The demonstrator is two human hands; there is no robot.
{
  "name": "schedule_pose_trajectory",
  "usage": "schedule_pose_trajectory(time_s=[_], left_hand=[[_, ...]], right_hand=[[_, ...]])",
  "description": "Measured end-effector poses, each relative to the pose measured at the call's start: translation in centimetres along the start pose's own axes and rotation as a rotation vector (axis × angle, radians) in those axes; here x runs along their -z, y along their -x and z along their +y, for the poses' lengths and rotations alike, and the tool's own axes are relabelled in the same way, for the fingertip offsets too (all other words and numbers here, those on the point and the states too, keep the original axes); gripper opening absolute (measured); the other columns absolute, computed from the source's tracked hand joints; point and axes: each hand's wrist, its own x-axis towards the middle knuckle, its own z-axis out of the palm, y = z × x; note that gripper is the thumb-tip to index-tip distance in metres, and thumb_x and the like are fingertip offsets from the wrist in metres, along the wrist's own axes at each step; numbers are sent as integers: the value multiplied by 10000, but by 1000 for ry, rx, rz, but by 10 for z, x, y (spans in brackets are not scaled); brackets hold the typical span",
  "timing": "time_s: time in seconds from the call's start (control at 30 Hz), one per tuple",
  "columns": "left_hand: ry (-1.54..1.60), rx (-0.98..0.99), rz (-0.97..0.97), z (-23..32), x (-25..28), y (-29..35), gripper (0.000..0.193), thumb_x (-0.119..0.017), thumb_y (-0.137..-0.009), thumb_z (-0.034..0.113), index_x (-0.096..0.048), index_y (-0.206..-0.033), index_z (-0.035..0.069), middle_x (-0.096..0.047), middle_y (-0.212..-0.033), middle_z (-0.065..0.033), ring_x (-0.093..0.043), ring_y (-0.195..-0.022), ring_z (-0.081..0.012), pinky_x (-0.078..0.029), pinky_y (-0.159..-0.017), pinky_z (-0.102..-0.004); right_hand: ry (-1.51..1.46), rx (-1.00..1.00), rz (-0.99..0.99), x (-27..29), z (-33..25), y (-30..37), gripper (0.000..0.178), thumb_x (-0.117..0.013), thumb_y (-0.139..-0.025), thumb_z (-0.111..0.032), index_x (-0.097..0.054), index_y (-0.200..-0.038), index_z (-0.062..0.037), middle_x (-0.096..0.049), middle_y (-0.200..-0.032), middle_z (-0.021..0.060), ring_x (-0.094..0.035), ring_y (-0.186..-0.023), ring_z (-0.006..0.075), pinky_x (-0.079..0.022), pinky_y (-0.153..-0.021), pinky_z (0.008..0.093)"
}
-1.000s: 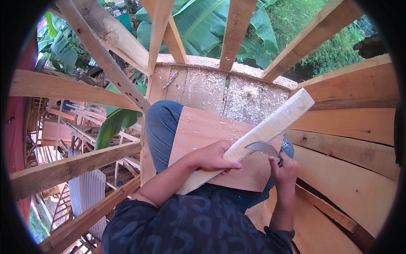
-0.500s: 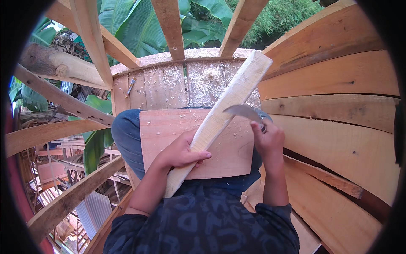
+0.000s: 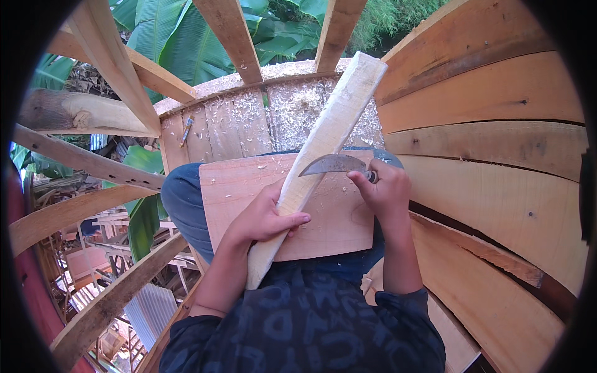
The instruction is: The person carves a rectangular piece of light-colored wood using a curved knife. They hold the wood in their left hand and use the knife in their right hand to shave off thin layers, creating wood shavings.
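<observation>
A long pale wooden stick [image 3: 323, 143] lies slanted across a flat wooden board [image 3: 242, 193] resting on my lap. My left hand [image 3: 264, 217] grips the stick's lower part, thumb over its front. My right hand [image 3: 382, 186] is closed around the handle of a curved metal blade [image 3: 333, 165], whose edge rests against the stick's right side. Fine shavings lie on the board beneath the blade.
A plank ledge [image 3: 249, 118] covered in sawdust sits ahead, with a small pencil-like tool [image 3: 185, 129] on its left. Curved wide planks [image 3: 497, 143] form a wall to my right. Open wooden ribs [image 3: 106, 62] stand left, with banana leaves [image 3: 180, 31] and a drop beyond.
The view has swung so the stick now points more upright. The blade stays against the stick, and both hands keep their grips.
</observation>
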Motion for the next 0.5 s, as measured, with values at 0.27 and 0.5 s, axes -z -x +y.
schedule_pose_trajectory(time_s=[0.27,0.5], left_hand=[[-10,-102,-35,-5,-4,9,567,-738,-806,133,-469,-1283,-14,-610,-799,-39,-574,-620,-75,-481,-553,-241],[-63,-178,-44,-2,-6,5,578,-730,-818,142,-450,-1299,-12,-602,-810,-39,-575,-644,-74,-482,-582,-249]], right_hand=[[-152,-119,-2,3,-10,7,627,-625,-798,-614,-530,-582,-33,-481,-483,145,-537,-463,343,-398,-445,408],[-89,-47,-13,9,-5,17,622,-593,-844,-585,-526,-610,-13,-475,-503,155,-515,-497,366,-398,-473,406]])
